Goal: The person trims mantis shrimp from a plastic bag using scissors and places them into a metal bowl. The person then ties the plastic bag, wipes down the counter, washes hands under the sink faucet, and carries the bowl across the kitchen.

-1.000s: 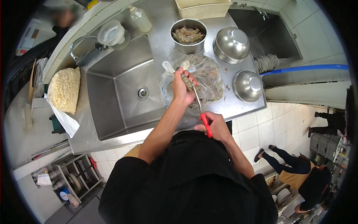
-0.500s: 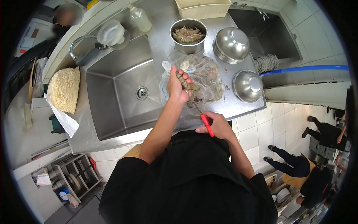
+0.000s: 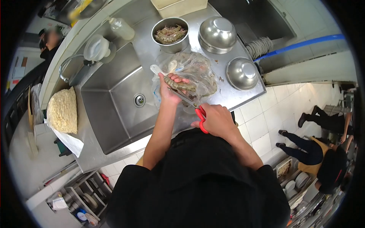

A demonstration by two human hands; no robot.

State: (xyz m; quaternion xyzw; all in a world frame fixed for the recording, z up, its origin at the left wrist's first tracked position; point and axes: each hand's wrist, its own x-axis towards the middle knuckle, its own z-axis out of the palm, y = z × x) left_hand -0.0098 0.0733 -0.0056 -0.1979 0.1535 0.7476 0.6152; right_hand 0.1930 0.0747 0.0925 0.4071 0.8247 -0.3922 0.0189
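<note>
A grey-brown shrimp [image 3: 180, 84] lies across the palm of my left hand [image 3: 169, 89], whose fingers curl round it above a clear plastic bag [image 3: 199, 68]. Red-handled scissors [image 3: 201, 118] are in my right hand [image 3: 218, 121], their metal blades pointing up and left along the underside of the shrimp. Part of the blades is hidden by the shrimp and my left hand. Beyond the bag, a round steel pot [image 3: 170, 45] holds several shrimp. Two upturned steel bowls, one larger [image 3: 217, 33] and one smaller [image 3: 242, 73], stand to its right.
An empty sink [image 3: 114, 102] with a curved faucet [image 3: 65, 68] is at the left. Past it sits a bag of pale peeled pieces [image 3: 62, 111]. A squeeze bottle [image 3: 122, 29] and cream tub [image 3: 180, 7] stand at the back. Two people [image 3: 330, 163] are at the lower right.
The view has shifted and turned. The shrimp now lies more level in my left hand. The scissors have moved up against it, and my right hand has turned over their handles.
</note>
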